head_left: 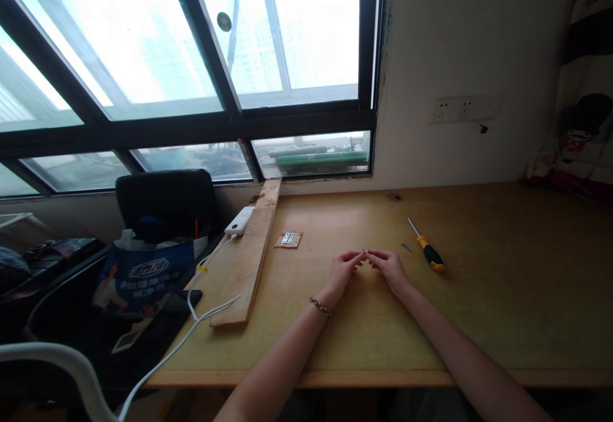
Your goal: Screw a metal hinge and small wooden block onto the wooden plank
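Note:
My left hand [345, 265] and my right hand [389, 269] meet above the middle of the table, fingertips pinched together. Between them is a tiny grey metal piece [364, 253], too small to tell its kind. To the right lie a few thin screws [406, 247] on the table. Beside them rests a screwdriver [431, 255] with a yellow and black handle, its shaft pointing away from me. Left of my hands, a silver hinge [288, 238] lies on a small piece of wood or cardboard [297, 242].
A long wooden board [253, 262] lies along the table's left side, bearing a white power strip [239, 220] with a white cable [194, 320]. A black chair [165, 198] with a blue bag [143, 275] stands left of the wooden table [502, 320].

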Demonstrator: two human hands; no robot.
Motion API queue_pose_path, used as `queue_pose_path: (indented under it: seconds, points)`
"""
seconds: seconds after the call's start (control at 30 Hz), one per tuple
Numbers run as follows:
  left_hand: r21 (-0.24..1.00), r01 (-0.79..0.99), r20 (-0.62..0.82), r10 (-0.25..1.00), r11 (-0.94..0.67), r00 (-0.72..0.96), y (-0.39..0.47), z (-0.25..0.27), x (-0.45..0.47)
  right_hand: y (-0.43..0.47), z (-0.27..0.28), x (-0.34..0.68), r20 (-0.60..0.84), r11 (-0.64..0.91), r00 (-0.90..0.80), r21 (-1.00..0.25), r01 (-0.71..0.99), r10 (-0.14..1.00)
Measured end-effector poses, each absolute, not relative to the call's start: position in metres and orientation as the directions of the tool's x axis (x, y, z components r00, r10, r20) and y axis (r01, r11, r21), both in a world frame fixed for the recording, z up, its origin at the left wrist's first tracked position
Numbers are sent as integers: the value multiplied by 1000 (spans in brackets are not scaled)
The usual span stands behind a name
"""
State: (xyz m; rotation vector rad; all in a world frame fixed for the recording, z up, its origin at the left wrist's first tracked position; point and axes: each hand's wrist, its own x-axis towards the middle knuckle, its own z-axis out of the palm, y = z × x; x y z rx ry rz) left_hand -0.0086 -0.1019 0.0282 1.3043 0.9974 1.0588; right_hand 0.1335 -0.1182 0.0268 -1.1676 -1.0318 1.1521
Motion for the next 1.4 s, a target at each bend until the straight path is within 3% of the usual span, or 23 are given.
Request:
queue_pose_path:
  seconds: [0.63, 0.83, 1.07, 1.2, 1.3, 1.4]
  points:
    - [998, -63, 23, 960, -6, 279, -104, 26, -6, -115, 22, 134, 56, 59, 147, -998, -17, 988]
    - [986, 20, 159, 980, -163, 121, -101, 18, -5, -114, 20, 134, 131, 122, 119, -989, 78, 984]
    - [912, 245, 298, 941, -330, 158, -106, 17, -5, -110, 17, 137, 113, 90, 127, -981, 172, 985]
    - [881, 288, 331, 925, -374, 189, -103, 14, -6, -103, 19, 161, 234, 86, 248, -866, 492, 940]
    - [868, 319, 331, 922, -380, 198, -101, 12, -7, -99, 23, 186, 285, -52, 331, -682, 729, 900]
    - [859, 351, 320, 926, -373, 201, -100, 12, -7, -97, 22, 204, 265, -204, 394, -537, 818, 880]
